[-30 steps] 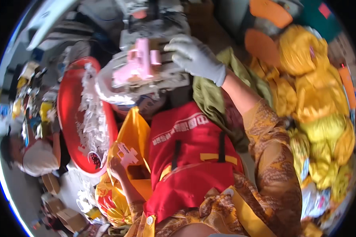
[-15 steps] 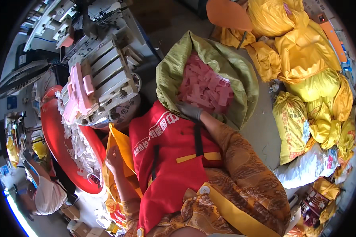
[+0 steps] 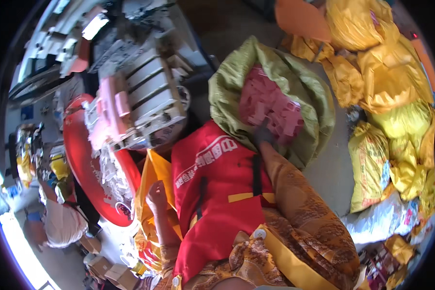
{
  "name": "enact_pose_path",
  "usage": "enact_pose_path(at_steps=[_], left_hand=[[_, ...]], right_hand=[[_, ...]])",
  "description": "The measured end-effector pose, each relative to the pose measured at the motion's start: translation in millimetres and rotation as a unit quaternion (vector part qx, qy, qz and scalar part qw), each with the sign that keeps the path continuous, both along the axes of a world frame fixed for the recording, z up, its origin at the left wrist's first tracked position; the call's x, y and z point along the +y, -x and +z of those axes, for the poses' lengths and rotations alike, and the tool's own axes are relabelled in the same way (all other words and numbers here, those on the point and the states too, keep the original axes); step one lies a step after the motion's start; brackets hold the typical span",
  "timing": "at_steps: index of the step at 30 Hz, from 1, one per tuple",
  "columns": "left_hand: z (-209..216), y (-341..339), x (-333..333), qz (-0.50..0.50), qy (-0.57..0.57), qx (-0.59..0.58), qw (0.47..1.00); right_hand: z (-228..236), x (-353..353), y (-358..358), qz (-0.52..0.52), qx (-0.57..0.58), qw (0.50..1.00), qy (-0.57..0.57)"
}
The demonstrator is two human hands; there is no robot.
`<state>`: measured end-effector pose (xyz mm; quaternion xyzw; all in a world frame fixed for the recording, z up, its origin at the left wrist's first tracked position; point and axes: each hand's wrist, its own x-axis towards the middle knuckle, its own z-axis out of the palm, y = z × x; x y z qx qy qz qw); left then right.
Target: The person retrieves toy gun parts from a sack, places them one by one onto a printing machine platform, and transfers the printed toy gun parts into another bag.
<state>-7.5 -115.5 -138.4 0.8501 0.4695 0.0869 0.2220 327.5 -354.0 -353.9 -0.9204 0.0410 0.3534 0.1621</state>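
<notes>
My right hand [image 3: 264, 134], in a dark grey glove, reaches over the near rim of an olive-green woven sack [image 3: 229, 87]. At least one finger points out onto the pink plastic pieces [image 3: 270, 104] heaped inside. No piece shows clearly in that hand. To the left, my bare left hand [image 3: 156, 193] is closed, fingers curled, against an orange-yellow bag [image 3: 154, 169]. Whatever it may grip cannot be made out. A red apron [image 3: 217, 164] covers my lap, between the two hands.
Left of me stands a machine [image 3: 150, 92] with pink parts [image 3: 112, 108] on its slatted top. Below it is a red basin [image 3: 77, 145] of white scraps. Yellow sacks [image 3: 367, 166] pile up at the right, near an orange stool [image 3: 302, 19]. Cardboard boxes [image 3: 121, 275] sit lower left.
My right hand has gone from the sack's near rim onto the pink pieces. My left hand stays closed by the orange-yellow bag. The whole view has shifted, with the scene sliding right.
</notes>
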Motion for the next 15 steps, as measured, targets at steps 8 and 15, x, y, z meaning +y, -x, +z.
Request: enact_pose_path(at_steps=[8, 15], left_hand=[[-3, 1, 5, 0.016, -0.015, -0.033, 0.999], [1, -12, 2, -0.012, -0.009, -0.078, 0.997]], right_hand=[[24, -52, -19, 0.007, -0.021, 0.929, -0.368], [36, -51, -13, 0.061, 0.152, 0.919, -0.359]])
